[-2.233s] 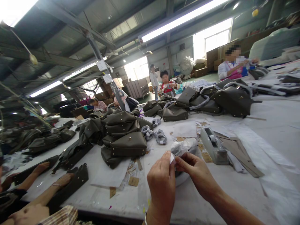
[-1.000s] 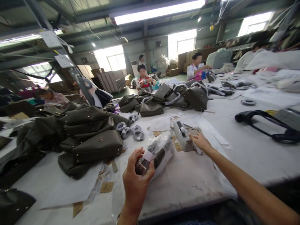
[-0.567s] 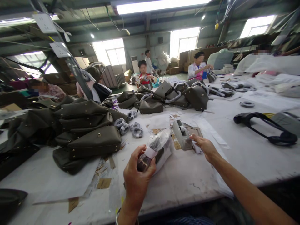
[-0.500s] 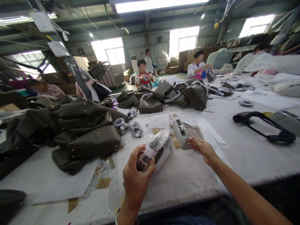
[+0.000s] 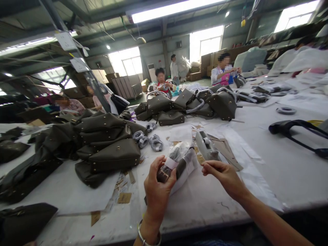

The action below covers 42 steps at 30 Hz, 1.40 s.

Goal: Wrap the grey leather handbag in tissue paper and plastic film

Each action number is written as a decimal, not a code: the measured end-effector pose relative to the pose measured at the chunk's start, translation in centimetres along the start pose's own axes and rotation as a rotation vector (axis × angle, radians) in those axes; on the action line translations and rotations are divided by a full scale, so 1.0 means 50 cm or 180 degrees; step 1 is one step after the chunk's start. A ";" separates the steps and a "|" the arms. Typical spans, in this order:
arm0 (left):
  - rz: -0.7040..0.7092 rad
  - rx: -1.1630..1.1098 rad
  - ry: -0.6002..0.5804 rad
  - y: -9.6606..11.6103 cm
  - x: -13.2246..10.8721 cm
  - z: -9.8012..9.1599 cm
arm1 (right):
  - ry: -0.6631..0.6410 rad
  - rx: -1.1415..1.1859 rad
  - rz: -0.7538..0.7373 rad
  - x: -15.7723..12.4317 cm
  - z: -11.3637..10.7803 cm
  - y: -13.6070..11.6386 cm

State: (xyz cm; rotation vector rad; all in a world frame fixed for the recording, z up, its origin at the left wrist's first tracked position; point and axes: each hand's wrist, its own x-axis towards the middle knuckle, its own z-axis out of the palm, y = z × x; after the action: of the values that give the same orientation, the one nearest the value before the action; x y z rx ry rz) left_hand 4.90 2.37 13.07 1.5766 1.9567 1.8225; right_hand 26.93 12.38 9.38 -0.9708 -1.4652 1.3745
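My left hand [image 5: 158, 182] is closed around a dark, folded bag strap [image 5: 164, 173] in clear plastic. A white paper band [image 5: 171, 163] crosses it, and metal hardware shows at the near end. Loose plastic wrap [image 5: 186, 171] trails beyond the fingers toward the right. My right hand [image 5: 222, 176] is pinched, thumb against fingertips, just in front of a grey tape dispenser [image 5: 207, 147]. Whatever sits in that pinch is too small to make out. The two hands are apart, with the wrapped strap between them.
Dark olive handbags [image 5: 115, 155] are piled at the left, more handbags [image 5: 184, 106] lie farther back. Wrapped coils [image 5: 155, 142] and cardboard scraps [image 5: 124, 197] lie nearby. A black strap loop [image 5: 294, 131] is at the right. Several people work across the table.
My right hand has come away from the tape dispenser's near end, toward the left hand, and its fingers have closed into a pinch. My left hand keeps its hold. The view has turned slightly left.
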 end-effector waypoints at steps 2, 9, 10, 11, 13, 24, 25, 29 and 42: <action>0.0026 -0.0034 -0.0015 0.003 -0.001 0.001 | -0.0497 0.0031 -0.0281 -0.016 0.042 -0.066; 0.0211 0.0048 -0.0157 0.001 -0.007 -0.002 | -0.1029 -0.0016 -0.0474 -0.006 0.148 -0.136; 0.0244 0.0077 -0.0168 0.000 -0.006 -0.003 | -0.0986 -0.0079 -0.0450 -0.002 0.155 -0.134; 0.0281 0.0104 -0.0170 -0.001 -0.006 -0.004 | -0.0950 -0.0160 -0.0418 0.002 0.160 -0.132; 0.0366 0.0154 -0.0159 -0.005 -0.006 -0.006 | -0.0949 -0.0370 -0.0341 0.008 0.162 -0.129; 0.0667 0.0446 -0.0127 -0.017 -0.014 -0.004 | -0.1283 -0.0576 -0.0091 0.014 0.146 -0.118; 0.0646 0.0464 -0.0124 -0.017 -0.014 -0.003 | -0.1326 -0.0548 -0.0115 0.013 0.145 -0.116; 0.0675 0.0511 -0.0116 -0.020 -0.013 -0.001 | -0.1337 -0.0470 -0.0162 0.003 0.145 -0.111; 0.0231 0.0178 -0.0197 0.002 -0.017 -0.008 | -0.1361 0.0754 0.0429 -0.003 0.144 -0.115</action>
State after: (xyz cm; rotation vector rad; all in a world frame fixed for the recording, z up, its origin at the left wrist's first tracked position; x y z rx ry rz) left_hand 5.11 1.50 12.79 1.7204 1.9655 1.7358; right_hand 20.28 9.51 15.08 -0.6581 -1.5138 1.8934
